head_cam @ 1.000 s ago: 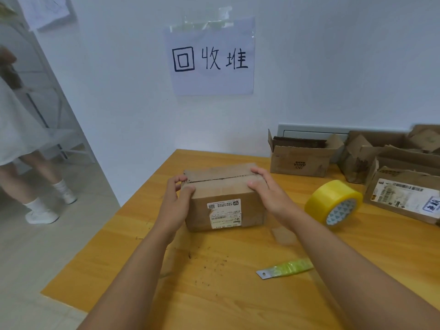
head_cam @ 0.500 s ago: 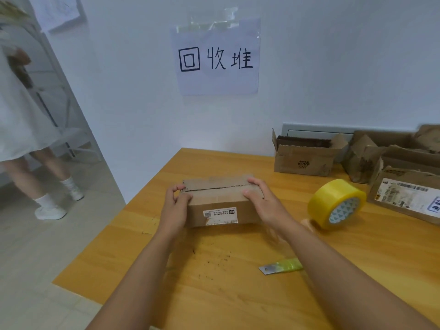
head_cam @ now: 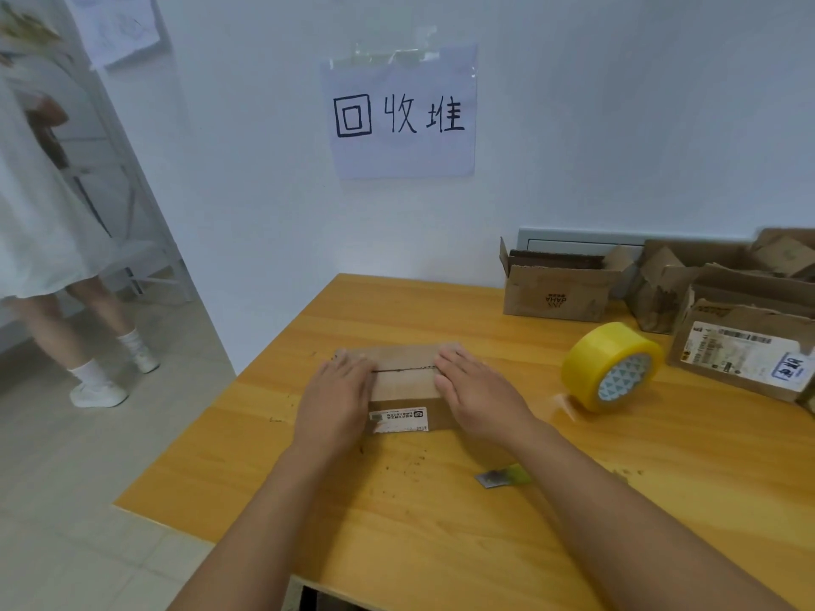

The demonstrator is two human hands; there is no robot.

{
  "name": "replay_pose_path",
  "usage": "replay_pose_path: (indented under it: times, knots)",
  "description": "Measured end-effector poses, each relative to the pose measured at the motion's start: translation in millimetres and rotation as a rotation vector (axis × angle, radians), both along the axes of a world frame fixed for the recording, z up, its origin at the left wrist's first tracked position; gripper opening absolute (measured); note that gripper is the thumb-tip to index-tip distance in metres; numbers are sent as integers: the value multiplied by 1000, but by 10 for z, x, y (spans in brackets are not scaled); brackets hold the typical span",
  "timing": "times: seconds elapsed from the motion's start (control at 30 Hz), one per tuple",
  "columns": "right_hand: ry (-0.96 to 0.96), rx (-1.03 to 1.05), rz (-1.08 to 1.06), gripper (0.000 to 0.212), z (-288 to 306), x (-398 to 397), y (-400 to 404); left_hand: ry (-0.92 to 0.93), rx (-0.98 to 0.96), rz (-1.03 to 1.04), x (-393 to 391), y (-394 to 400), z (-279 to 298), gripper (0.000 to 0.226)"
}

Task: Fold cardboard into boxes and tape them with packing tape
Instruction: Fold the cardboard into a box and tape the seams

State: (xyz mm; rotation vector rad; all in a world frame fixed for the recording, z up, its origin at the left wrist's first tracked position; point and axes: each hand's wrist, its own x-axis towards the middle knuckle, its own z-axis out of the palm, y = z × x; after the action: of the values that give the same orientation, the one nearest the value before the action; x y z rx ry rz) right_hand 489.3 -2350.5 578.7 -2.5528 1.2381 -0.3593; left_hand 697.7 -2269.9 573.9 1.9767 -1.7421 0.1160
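A small brown cardboard box (head_cam: 403, 381) with a white shipping label on its near side sits on the wooden table (head_cam: 441, 522), its two top flaps closed along a middle seam. My left hand (head_cam: 335, 399) lies flat on the left end of the top, fingers straight. On the right end my right hand (head_cam: 478, 390) presses down the same way. A yellow roll of packing tape (head_cam: 613, 366) stands on edge to the right of the box, a loose end trailing onto the table. A small green-handled cutter (head_cam: 502, 476) lies near my right forearm.
Several used cardboard boxes (head_cam: 560, 288) are piled at the table's back right, one with a large label (head_cam: 745, 355). A paper sign (head_cam: 403, 112) hangs on the white wall. A person in a white dress (head_cam: 48, 240) stands on the floor at the left.
My hands went from gripping the box's ends to lying flat on its closed top flaps. The box sits lower and flatter in view. The person at the left has shifted slightly.
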Motion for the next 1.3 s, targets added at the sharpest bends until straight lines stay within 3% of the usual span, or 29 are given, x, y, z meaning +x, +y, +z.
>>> replay_pose_path:
  times: [0.1,0.2,0.27,0.6,0.7,0.8,0.87,1.0,1.17,1.3]
  knots:
    - [20,35,13,60,-3,-26,-32,-142,36,-23,-104,-27,-38,60]
    - [91,30,64,92,-7,-65,-11,-220,101,1,-106,-30,-133,83]
    - [123,16,78,93,4,-85,-8,-255,156,12,-112,-22,-135,96]
    - [161,-95,-41,121,43,-75,106,-291,230,-29,-326,-41,-35,116]
    - [248,-127,-29,86,168,-136,121,-244,235,-23,-404,-75,-51,111]
    - [124,-252,-161,54,335,-445,14,-261,224,3,-430,-118,-74,110]
    - [205,-338,-218,53,455,-725,-99,-263,220,22,-454,-129,-76,112]
    - [614,-272,-278,58,565,-1119,-238,-249,240,26,-513,-139,-55,108]
    - [705,-258,-223,74,585,-1198,-314,-278,252,61,-558,-183,-37,111]
    - [680,-265,-207,48,629,-1131,-372,-293,234,69,-543,-186,-39,118]
